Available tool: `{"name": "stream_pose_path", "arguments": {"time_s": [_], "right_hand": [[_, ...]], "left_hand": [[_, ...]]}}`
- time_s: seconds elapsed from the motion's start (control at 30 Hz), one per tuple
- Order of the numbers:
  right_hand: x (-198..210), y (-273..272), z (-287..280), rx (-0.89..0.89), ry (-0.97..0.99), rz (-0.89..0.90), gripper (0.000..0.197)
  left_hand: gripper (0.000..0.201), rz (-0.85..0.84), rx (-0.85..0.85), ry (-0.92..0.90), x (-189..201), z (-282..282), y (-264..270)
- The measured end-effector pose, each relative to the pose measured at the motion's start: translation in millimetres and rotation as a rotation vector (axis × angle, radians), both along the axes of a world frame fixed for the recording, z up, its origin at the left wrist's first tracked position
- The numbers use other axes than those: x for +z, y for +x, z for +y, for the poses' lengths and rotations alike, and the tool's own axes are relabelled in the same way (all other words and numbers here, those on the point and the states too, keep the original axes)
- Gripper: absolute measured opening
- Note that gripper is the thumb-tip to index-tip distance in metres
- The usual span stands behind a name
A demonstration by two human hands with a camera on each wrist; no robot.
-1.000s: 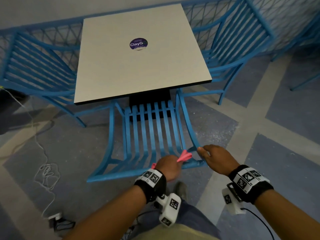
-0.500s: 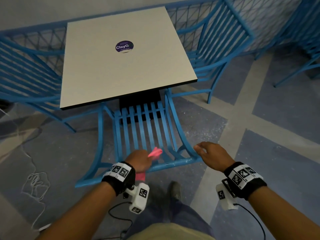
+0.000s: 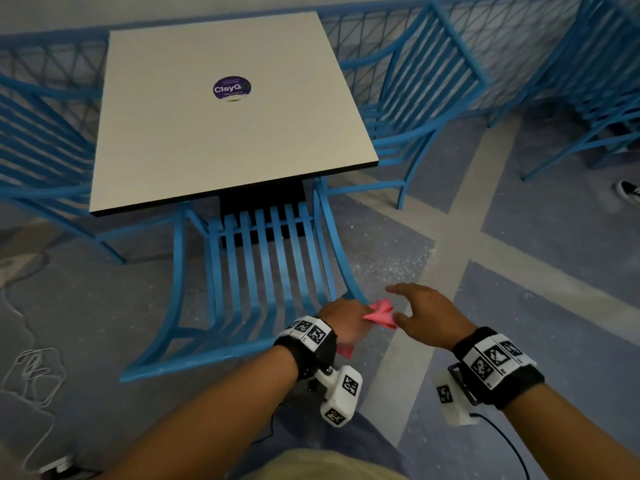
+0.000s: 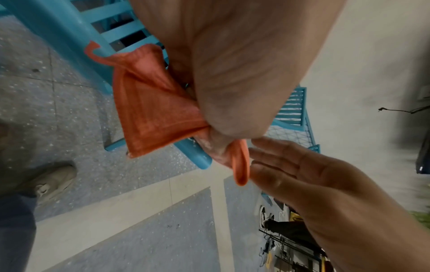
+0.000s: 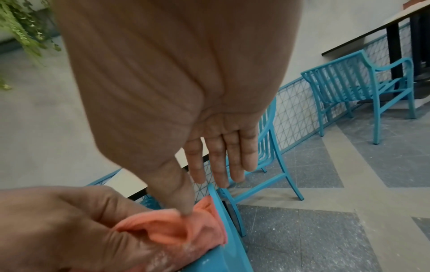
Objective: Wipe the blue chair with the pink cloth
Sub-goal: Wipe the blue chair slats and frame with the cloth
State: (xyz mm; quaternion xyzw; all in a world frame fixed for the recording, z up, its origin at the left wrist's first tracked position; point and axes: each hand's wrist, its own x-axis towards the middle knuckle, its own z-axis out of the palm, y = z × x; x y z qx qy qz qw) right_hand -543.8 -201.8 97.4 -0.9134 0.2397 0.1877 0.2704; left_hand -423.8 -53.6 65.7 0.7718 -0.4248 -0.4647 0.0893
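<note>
The blue chair (image 3: pixel 273 271) has a slatted back and stands pushed under the table, its top rail (image 3: pixel 207 356) nearest me. My left hand (image 3: pixel 346 317) grips the bunched pink cloth (image 3: pixel 381 315) against the right end of that rail. In the left wrist view the cloth (image 4: pixel 151 114) hangs from my fist over the rail (image 4: pixel 58 27). My right hand (image 3: pixel 422 310) hovers just right of the cloth with its fingers (image 5: pixel 221 156) straight and spread. Its thumb tip touches the cloth (image 5: pixel 167 233) beside the chair's corner (image 5: pixel 223 239).
A white square table (image 3: pixel 228 143) with a purple sticker stands behind the chair. More blue chairs stand left (image 3: pixel 41 161), right (image 3: pixel 426 98) and far right (image 3: pixel 595 98). A white cable (image 3: pixel 34 372) lies on the floor at left. Another person's shoe (image 3: pixel 628 190) shows at the right edge.
My left hand slid the cloth left along the top rail, then back to its right end. My right hand let go of the chair's right corner and opened beside the cloth.
</note>
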Motion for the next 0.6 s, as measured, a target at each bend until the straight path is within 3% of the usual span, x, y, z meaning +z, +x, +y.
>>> {"name": "stream_pose_path", "arguments": {"time_s": [0.23, 0.37, 0.47, 0.6], "right_hand": [[9, 2, 0, 0.135, 0.048, 0.09, 0.098], [19, 12, -4, 0.214, 0.053, 0.213, 0.113], [19, 17, -2, 0.181, 0.012, 0.213, 0.11], [11, 19, 11, 0.168, 0.075, 0.241, 0.081]], "left_hand": [[0.031, 0.196, 0.052, -0.132, 19, -15, -3], [0.026, -0.037, -0.046, -0.224, 24, -24, -7], [0.036, -0.149, -0.177, -0.203, 19, -18, -8], [0.037, -0.1, -0.273, -0.105, 20, -7, -3]]}}
